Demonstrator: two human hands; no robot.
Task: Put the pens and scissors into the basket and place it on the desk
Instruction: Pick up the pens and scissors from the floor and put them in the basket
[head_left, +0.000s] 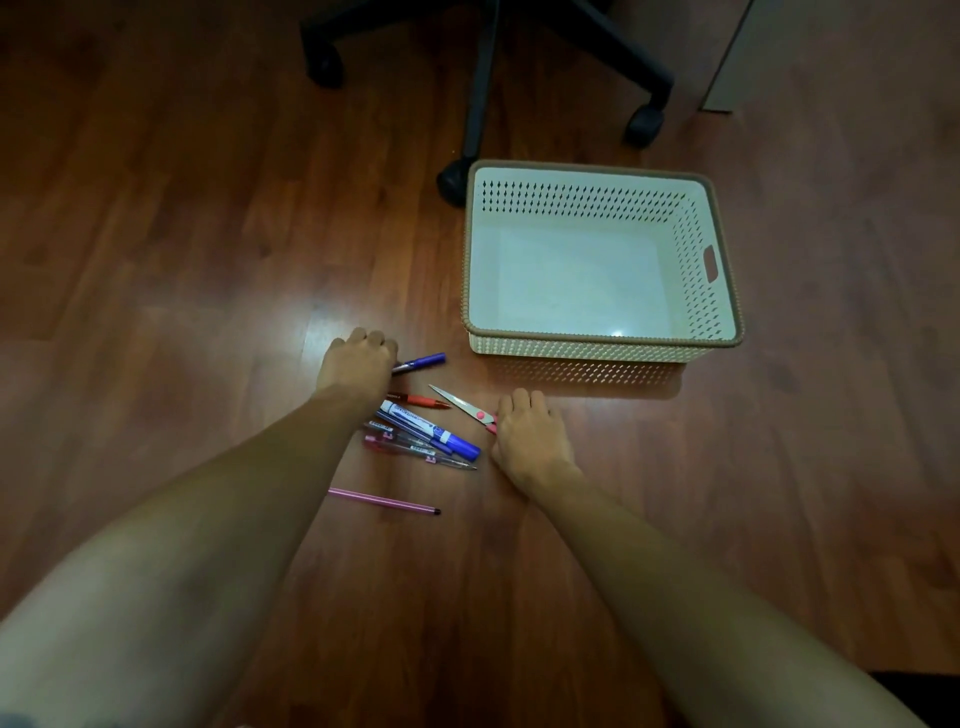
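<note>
An empty cream basket (722, 260) with a brown rim stands on the wooden floor. In front of it lie several pens: a red pen (421, 400), a blue marker (431, 428), clear pens (415, 451) and a pink pen (384, 501) lying apart. My left hand (358, 364) is closed over the near end of a blue pen (423, 360). My right hand (527, 434) covers the pink handles of the scissors (460, 402), whose blades point up-left. The desk is out of view.
A black office chair base (483, 78) with castors stands just behind the basket; one castor (453, 182) touches the basket's far left corner. A grey cabinet corner (727, 62) is at top right.
</note>
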